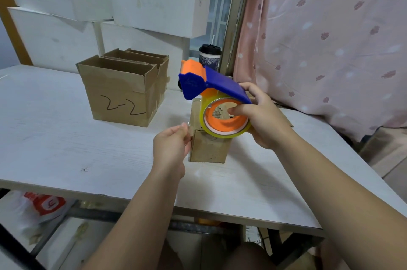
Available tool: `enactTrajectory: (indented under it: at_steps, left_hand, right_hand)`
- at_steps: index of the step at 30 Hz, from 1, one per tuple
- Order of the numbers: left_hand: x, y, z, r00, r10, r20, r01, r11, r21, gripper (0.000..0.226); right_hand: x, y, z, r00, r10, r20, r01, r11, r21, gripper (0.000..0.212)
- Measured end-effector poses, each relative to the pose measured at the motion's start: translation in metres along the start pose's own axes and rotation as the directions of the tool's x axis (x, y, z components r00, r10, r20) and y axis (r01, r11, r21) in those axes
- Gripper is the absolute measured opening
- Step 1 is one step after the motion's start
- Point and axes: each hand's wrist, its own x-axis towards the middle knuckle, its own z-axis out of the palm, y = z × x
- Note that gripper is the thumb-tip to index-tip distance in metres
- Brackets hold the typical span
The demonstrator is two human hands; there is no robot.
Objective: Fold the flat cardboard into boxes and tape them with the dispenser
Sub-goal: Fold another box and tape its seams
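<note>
Beyond and left of the left hand [171, 148], an open brown cardboard box marked "2-2" [123, 93] stands on the white worktop [66, 137]; that hand, forearm reaching forward, pinches the free end of clear tape [187, 132]. The strip should stay taut and centred over the seam of the small brown cardboard box [209, 148] between the hands before pressing down. The right hand [264, 120], one digit in the orange core, grips the blue-and-orange plastic tape dispenser [211, 85] just above that box.

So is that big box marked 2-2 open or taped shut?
Open: the big box has its top flaps standing up, and you can see inside.
</note>
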Motion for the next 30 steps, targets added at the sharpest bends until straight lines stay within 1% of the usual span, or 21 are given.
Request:
enactTrajectory:
  at_steps: [7, 11, 15, 18, 22, 25, 27, 30]
  left_hand:
    - [0.002, -0.005, -0.001, 1.0, 0.001, -0.015, -0.001, 1.0, 0.02, 0.016]
    - [0.001, -0.008, 0.001, 0.997, 0.08, -0.011, -0.079, 0.993, 0.087, 0.022]
    - [0.0, -0.011, 0.0, 0.989, 0.147, 0.002, -0.146, 0.976, 0.16, 0.016]
    - [-0.002, -0.014, -0.001, 0.98, 0.199, 0.002, -0.194, 0.952, 0.237, 0.016]
    - [-0.003, -0.015, -0.002, 0.967, 0.252, 0.025, -0.246, 0.912, 0.328, 0.012]
    - [0.001, -0.016, -0.003, 0.968, 0.247, 0.036, -0.244, 0.909, 0.337, 0.009]
    - [0.004, -0.018, -0.003, 0.969, 0.246, 0.035, -0.242, 0.905, 0.35, 0.014]
    - [0.01, -0.021, -0.005, 0.978, 0.202, 0.043, -0.197, 0.853, 0.483, 0.025]
  right_hand:
    - [-0.003, 0.003, 0.004, 0.998, -0.015, -0.068, 0.02, 0.998, 0.067, 0.048]
    - [-0.003, 0.004, 0.003, 0.997, -0.001, -0.073, 0.007, 0.996, 0.086, 0.05]
    - [-0.004, 0.005, 0.004, 0.998, -0.009, -0.067, 0.015, 0.997, 0.078, 0.056]
    - [-0.004, 0.004, 0.006, 0.998, -0.014, -0.068, 0.019, 0.997, 0.075, 0.058]
    - [-0.004, 0.004, 0.006, 0.998, -0.007, -0.069, 0.012, 0.998, 0.065, 0.06]
    - [-0.004, 0.005, 0.006, 0.998, -0.011, -0.069, 0.015, 0.998, 0.057, 0.06]
    - [-0.003, 0.005, 0.006, 0.997, -0.016, -0.072, 0.02, 0.999, 0.051, 0.059]
    - [-0.002, 0.006, 0.007, 0.997, -0.032, -0.077, 0.035, 0.999, 0.042, 0.057]
